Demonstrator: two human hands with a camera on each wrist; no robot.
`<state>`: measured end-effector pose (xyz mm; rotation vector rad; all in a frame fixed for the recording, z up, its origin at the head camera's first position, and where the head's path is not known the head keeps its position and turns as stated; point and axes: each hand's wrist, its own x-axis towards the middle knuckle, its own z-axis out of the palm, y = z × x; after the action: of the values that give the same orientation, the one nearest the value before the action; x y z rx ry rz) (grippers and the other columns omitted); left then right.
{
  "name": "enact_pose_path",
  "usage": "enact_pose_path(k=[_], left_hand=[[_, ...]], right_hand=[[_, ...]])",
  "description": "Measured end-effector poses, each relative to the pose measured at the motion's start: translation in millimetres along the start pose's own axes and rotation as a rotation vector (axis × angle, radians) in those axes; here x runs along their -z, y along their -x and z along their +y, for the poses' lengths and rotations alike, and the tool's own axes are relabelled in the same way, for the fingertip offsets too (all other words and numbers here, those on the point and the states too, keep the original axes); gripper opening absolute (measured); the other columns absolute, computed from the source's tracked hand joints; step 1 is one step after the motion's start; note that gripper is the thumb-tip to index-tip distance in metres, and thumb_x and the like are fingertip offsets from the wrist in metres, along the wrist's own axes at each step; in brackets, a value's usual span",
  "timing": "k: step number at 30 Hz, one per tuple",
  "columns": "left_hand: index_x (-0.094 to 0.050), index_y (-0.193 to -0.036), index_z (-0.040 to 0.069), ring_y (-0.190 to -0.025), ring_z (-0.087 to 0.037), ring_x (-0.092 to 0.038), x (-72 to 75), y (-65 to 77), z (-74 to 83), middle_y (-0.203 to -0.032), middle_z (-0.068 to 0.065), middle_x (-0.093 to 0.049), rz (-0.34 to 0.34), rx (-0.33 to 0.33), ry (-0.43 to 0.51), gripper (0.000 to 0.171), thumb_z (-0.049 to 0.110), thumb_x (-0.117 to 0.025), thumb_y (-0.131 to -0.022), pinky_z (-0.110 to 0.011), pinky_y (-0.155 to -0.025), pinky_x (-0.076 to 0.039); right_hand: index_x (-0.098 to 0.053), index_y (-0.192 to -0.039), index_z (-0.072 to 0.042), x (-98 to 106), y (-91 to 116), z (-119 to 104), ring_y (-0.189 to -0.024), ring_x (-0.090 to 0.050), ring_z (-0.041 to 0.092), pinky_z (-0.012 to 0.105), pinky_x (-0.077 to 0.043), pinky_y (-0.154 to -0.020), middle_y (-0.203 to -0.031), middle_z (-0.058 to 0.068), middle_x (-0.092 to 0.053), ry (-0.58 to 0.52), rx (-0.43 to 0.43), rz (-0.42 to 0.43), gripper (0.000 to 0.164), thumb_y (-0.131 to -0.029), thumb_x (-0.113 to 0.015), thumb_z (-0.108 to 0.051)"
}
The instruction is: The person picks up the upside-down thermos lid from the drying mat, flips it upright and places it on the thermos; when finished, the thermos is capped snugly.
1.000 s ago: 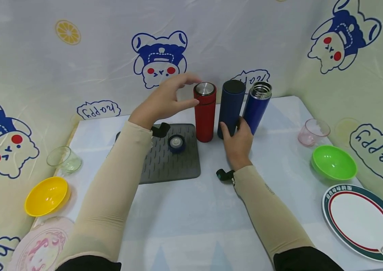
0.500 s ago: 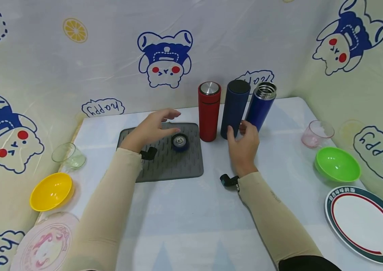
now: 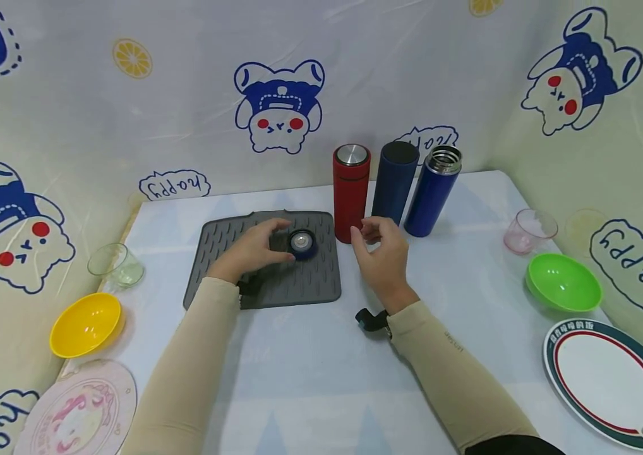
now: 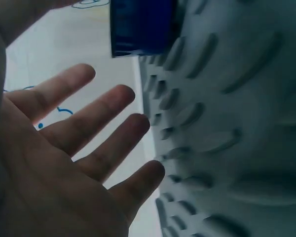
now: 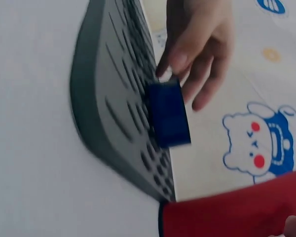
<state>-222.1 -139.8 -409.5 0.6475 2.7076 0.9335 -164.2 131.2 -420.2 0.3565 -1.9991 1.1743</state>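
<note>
A dark blue bottle lid (image 3: 302, 244) sits upside down on the grey ridged mat (image 3: 321, 278), its silver inside facing up. My left hand (image 3: 250, 249) hovers over the mat just left of the lid, thumb and fingers spread toward it; in the left wrist view the lid (image 4: 143, 27) lies beyond the fingertips. My right hand (image 3: 383, 259) is loosely curved with nothing in it, near the base of the red thermos (image 3: 351, 196). Beside that stand a capped dark blue thermos (image 3: 395, 180) and a tilted, brighter blue bottle (image 3: 434, 196) with a bare steel mouth.
At the left edge are a clear glass (image 3: 117, 265), a yellow bowl (image 3: 87, 325) and a pink-patterned plate (image 3: 79, 411). A pink glass (image 3: 528, 230), a green bowl (image 3: 563, 282) and a green-rimmed plate (image 3: 611, 385) line the right edge.
My left hand has come away from the red thermos, down and left to beside the lid. My right hand has left the dark blue thermos and moved left and nearer to me.
</note>
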Motion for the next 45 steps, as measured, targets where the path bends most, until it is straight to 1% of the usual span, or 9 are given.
enact_pose_path(k=[5,9,13,18,20,27,33,39,45], left_hand=[[-0.038,-0.142,0.012,-0.13,-0.024,-0.033,-8.9,-1.5,-0.3,-0.142,-0.003,-0.039,0.005,0.015,0.017,0.083,0.035,-0.08,-0.074,-0.047,-0.102,-0.031],[-0.04,-0.141,0.016,-0.129,-0.021,-0.034,-17.7,-3.5,0.8,-0.139,0.001,-0.042,0.03,0.025,0.015,0.082,0.036,-0.082,-0.073,-0.047,-0.102,-0.031],[-0.042,-0.139,0.019,-0.127,-0.018,-0.038,-24.2,-4.8,0.7,-0.136,0.003,-0.045,0.058,0.038,0.005,0.08,0.033,-0.083,-0.071,-0.047,-0.101,-0.032],[-0.045,-0.137,0.019,-0.126,-0.018,-0.039,-27.0,-7.8,4.1,-0.135,0.002,-0.047,0.099,0.04,0.007,0.079,0.029,-0.084,-0.07,-0.044,-0.102,-0.033],[-0.046,-0.136,0.019,-0.125,-0.018,-0.04,-28.0,-9.4,5.8,-0.135,0.002,-0.047,0.112,0.045,0.011,0.079,0.029,-0.085,-0.069,-0.044,-0.102,-0.033],[-0.047,-0.136,0.017,-0.122,-0.02,-0.043,-34.5,-14.5,7.7,-0.134,-0.002,-0.049,0.101,0.056,0.043,0.08,0.033,-0.085,-0.068,-0.043,-0.099,-0.036],[-0.05,-0.132,0.018,-0.119,-0.019,-0.045,-36.1,-13.4,5.2,-0.131,-0.001,-0.051,0.162,0.06,0.043,0.078,0.034,-0.087,-0.065,-0.042,-0.098,-0.038],[-0.053,-0.127,0.021,-0.105,-0.015,-0.051,-32.6,-3.6,4.2,-0.124,0.004,-0.054,0.237,0.032,0.08,0.075,0.032,-0.089,-0.061,-0.039,-0.089,-0.044],[-0.055,-0.124,0.023,-0.101,-0.013,-0.051,-26.0,4.8,9.6,-0.119,0.008,-0.054,0.235,-0.04,0.106,0.073,0.028,-0.09,-0.061,-0.036,-0.085,-0.047]], right_hand=[[-0.062,-0.099,0.001,-7,7,-8,-0.072,-0.058,0.018,0.034,-0.052,-0.062,-0.087,0.006,-0.06,-0.041,0.025,-0.062,0.023,-0.086,-0.066,-0.017],[-0.061,-0.099,0.001,-9,13,-9,-0.071,-0.059,0.02,0.036,-0.053,-0.06,-0.088,0.008,-0.06,-0.058,0.015,-0.091,0.021,-0.086,-0.066,-0.015],[-0.061,-0.099,-0.003,-11,17,-7,-0.071,-0.059,0.02,0.034,-0.053,-0.06,-0.088,0.008,-0.06,-0.055,-0.002,-0.11,0.018,-0.087,-0.066,-0.016],[-0.061,-0.1,-0.001,-12,17,-5,-0.071,-0.059,0.019,0.034,-0.053,-0.062,-0.089,0.007,-0.06,-0.053,-0.007,-0.122,0.02,-0.087,-0.066,-0.016],[-0.061,-0.1,0.0,-13,18,-4,-0.072,-0.059,0.019,0.033,-0.053,-0.062,-0.089,0.007,-0.06,-0.052,-0.012,-0.13,0.022,-0.088,-0.065,-0.017],[-0.061,-0.099,-0.001,-13,21,-1,-0.07,-0.058,0.017,0.032,-0.053,-0.06,-0.087,0.005,-0.06,-0.048,-0.03,-0.135,0.021,-0.088,-0.065,-0.019],[-0.061,-0.099,0.0,-16,22,1,-0.069,-0.058,0.016,0.029,-0.052,-0.06,-0.086,0.004,-0.06,-0.053,-0.04,-0.149,0.023,-0.088,-0.065,-0.019],[-0.062,-0.103,-0.002,-18,22,1,-0.072,-0.057,0.012,0.027,-0.052,-0.063,-0.088,0.002,-0.06,-0.079,-0.116,-0.226,0.024,-0.089,-0.065,-0.021],[-0.06,-0.109,-0.006,-19,20,-3,-0.077,-0.059,0.014,0.03,-0.052,-0.067,-0.093,-0.001,-0.061,-0.18,-0.23,-0.361,0.029,-0.089,-0.066,-0.025]])
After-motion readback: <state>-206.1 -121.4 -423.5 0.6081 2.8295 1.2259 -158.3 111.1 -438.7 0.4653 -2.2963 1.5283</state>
